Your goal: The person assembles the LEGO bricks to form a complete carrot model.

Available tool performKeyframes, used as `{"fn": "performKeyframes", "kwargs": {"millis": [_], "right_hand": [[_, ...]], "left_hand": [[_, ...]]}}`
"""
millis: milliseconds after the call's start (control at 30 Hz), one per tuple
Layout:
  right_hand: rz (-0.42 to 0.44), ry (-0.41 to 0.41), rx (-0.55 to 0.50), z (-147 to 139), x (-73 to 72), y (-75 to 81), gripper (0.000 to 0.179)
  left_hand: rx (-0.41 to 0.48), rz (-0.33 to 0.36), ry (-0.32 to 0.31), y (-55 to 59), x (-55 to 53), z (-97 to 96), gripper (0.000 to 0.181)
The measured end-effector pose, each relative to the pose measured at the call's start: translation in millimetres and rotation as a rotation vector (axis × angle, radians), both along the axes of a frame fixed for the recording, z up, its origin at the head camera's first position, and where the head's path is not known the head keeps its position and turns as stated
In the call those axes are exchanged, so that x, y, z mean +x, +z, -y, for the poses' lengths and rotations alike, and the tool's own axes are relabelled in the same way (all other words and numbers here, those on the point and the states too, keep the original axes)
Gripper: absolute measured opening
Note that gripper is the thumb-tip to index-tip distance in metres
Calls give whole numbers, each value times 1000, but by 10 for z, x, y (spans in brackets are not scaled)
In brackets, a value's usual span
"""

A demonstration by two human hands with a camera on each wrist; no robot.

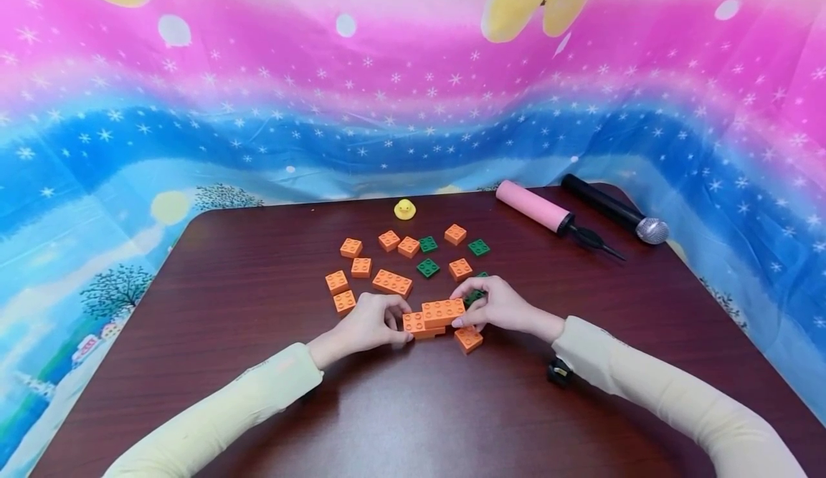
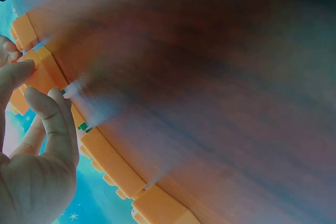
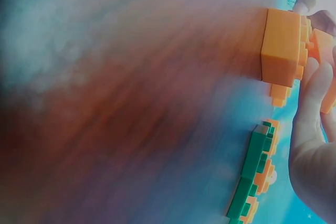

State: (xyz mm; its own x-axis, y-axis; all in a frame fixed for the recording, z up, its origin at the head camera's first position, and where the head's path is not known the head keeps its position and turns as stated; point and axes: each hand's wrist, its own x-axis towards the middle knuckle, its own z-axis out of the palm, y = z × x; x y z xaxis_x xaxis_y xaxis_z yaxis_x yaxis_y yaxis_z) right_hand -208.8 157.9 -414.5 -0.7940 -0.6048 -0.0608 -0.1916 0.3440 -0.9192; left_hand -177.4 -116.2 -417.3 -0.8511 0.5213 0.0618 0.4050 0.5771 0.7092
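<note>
Close in front of me, my left hand (image 1: 371, 324) pinches the left end of a lower orange toy brick (image 1: 414, 325) between thumb and fingers. From the other side, my right hand (image 1: 500, 306) grips the right end of a long orange brick (image 1: 443, 311), which overlaps the top of the lower one, shifted right. A small square orange brick (image 1: 468, 339) lies just under the right fingertips. Partly hidden behind the right hand is a green brick (image 1: 474, 297). In the right wrist view, the held orange brick (image 3: 329, 103) shows between the right hand's fingers.
Several square orange bricks (image 1: 351, 247), a long orange brick (image 1: 392, 283) and several flat green bricks (image 1: 428, 268) are scattered beyond the hands. A yellow toy duck (image 1: 404, 210) sits at the back edge. A pink hand pump (image 1: 534, 207) and a black microphone (image 1: 606, 204) lie back right.
</note>
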Motion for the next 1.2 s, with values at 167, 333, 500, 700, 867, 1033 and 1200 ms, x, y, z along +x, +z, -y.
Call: {"fn": "performKeyframes", "kwargs": {"millis": [167,333,500,700,867,1033,1200], "right_hand": [[-35,5,-9,8,-14,-4,36],[-24,17,-7,30,-27,1,36],[-23,24,-1,28,-35,3,35],[-58,19,3,2,-41,23,33],[-57,20,10,-2,-33,33,33],[-59,26,19,6,-31,25,33],[-62,29,25,13,-29,23,33]], "left_hand": [[-2,4,1,2,-5,-5,29],[1,4,5,-3,-4,-10,28],[1,-4,-5,-7,-3,-13,28],[0,5,-8,4,-14,-9,29],[0,4,-4,8,-21,-7,29],[1,12,-2,-2,-21,-6,29],[1,18,6,-13,-20,-11,29]]}}
